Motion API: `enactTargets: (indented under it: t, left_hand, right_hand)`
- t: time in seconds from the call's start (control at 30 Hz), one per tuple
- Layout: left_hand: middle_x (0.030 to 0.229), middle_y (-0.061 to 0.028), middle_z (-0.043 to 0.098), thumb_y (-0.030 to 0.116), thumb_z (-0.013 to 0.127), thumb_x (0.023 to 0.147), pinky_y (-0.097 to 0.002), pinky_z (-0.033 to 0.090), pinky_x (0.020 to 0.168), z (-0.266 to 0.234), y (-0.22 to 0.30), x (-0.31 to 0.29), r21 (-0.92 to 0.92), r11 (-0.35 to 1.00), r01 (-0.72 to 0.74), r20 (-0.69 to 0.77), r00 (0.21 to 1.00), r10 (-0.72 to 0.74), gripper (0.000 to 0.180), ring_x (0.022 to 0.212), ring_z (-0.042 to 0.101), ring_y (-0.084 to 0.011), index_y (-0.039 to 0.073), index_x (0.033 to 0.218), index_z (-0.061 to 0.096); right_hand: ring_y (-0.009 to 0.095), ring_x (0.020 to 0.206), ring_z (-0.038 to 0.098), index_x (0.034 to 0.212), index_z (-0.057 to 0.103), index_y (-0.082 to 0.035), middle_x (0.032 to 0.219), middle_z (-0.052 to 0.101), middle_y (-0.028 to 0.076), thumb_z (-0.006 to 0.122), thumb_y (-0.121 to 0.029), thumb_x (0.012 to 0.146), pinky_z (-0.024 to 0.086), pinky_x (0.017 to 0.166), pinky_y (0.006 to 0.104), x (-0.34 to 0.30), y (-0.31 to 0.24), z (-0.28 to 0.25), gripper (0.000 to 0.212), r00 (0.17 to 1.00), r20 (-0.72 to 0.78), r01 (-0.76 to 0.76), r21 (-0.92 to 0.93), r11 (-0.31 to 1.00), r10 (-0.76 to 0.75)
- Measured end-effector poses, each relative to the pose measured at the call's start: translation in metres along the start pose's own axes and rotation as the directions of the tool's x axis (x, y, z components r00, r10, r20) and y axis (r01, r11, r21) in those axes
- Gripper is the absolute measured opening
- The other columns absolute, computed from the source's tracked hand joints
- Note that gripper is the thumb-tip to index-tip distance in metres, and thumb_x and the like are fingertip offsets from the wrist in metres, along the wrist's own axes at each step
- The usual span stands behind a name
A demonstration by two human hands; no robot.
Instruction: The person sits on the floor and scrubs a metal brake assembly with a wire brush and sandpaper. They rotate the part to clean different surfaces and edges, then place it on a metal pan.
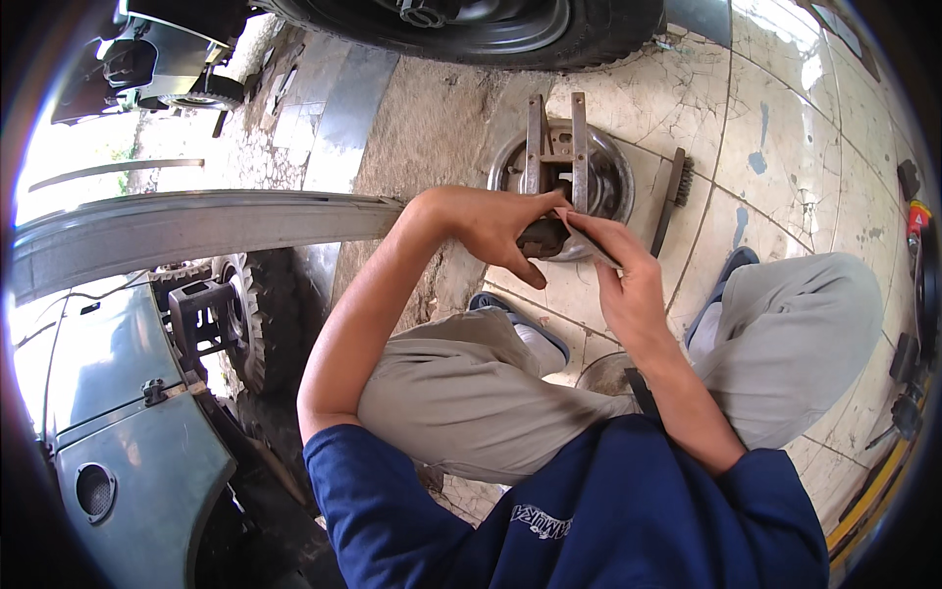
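My left hand [486, 228] curls around the dark lower end of a worn metal bracket [579, 167], which has two parallel arms joined by a crosspiece. The bracket's arms point away from me over a shiny round metal basin [616, 167] on the floor. In my right hand [628, 280] is a thin grey-brown folded sheet that looks like sandpaper [592, 245], pinched between thumb and fingers against the near end of the bracket. My fingers partly hide where sheet and metal meet.
A wire brush [671, 201] lies on the tiles right of the basin. A large tyre [608, 34] stands beyond. At left are a metal post [196, 231] and a green vehicle body panel [137, 481]. Several tools, one a yellow bar [873, 491], lie along the right edge.
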State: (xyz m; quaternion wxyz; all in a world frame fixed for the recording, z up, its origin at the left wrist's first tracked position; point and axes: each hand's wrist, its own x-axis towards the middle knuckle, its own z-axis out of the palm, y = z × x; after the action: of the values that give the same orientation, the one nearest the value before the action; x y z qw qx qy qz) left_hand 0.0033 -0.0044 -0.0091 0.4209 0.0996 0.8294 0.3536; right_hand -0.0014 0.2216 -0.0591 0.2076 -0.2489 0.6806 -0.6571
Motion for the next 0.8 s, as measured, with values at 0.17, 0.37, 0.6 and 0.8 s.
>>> enactTargets:
  t: [0.17,0.37,0.6,0.8]
  left_hand:
    - [0.118,-0.0193,0.064,0.032,0.084,0.075,-0.0351,0.05,0.09,-0.002,0.006,-0.003,-0.029,0.999,0.029,0.022,0.999,-0.028,0.09,0.108,0.064,-0.0267,0.003,0.144,0.034]
    - [0.117,-0.0192,0.064,0.028,0.084,0.076,-0.0355,0.05,0.089,-0.001,0.009,-0.004,-0.024,1.0,0.017,-0.019,1.0,-0.017,0.087,0.106,0.065,-0.0271,0.005,0.144,0.035]
    - [0.118,-0.0194,0.063,0.028,0.083,0.077,-0.0353,0.05,0.087,0.002,-0.001,-0.002,0.013,0.999,-0.042,-0.041,0.998,0.042,0.085,0.103,0.064,-0.0256,0.003,0.143,0.037]
    - [0.121,-0.02,0.061,0.03,0.083,0.076,-0.035,0.05,0.09,-0.001,0.006,-0.003,0.03,1.0,-0.001,-0.023,1.0,0.002,0.086,0.109,0.063,-0.0272,0.003,0.142,0.036]
  right_hand:
    - [0.029,0.111,0.064,0.124,0.066,-0.005,0.12,0.065,0.013,0.051,0.018,0.081,0.048,0.096,0.0347,-0.002,-0.008,-0.001,0.051,0.996,0.028,0.084,-0.088,0.993,-0.082]
    - [0.032,0.109,0.063,0.123,0.067,-0.011,0.121,0.064,0.01,0.055,0.016,0.075,0.052,0.091,0.04,-0.003,0.001,-0.001,0.056,0.986,0.032,0.168,-0.246,0.955,-0.165]
    - [0.031,0.108,0.063,0.122,0.067,-0.012,0.12,0.064,0.01,0.056,0.015,0.076,0.053,0.09,0.0398,-0.002,0.006,-0.001,0.055,0.991,0.031,0.136,-0.243,0.96,-0.133]
    - [0.031,0.105,0.064,0.123,0.067,-0.013,0.119,0.064,0.01,0.056,0.015,0.076,0.053,0.088,0.0398,-0.001,0.009,0.0,0.056,0.993,0.022,0.121,-0.226,0.966,-0.12]
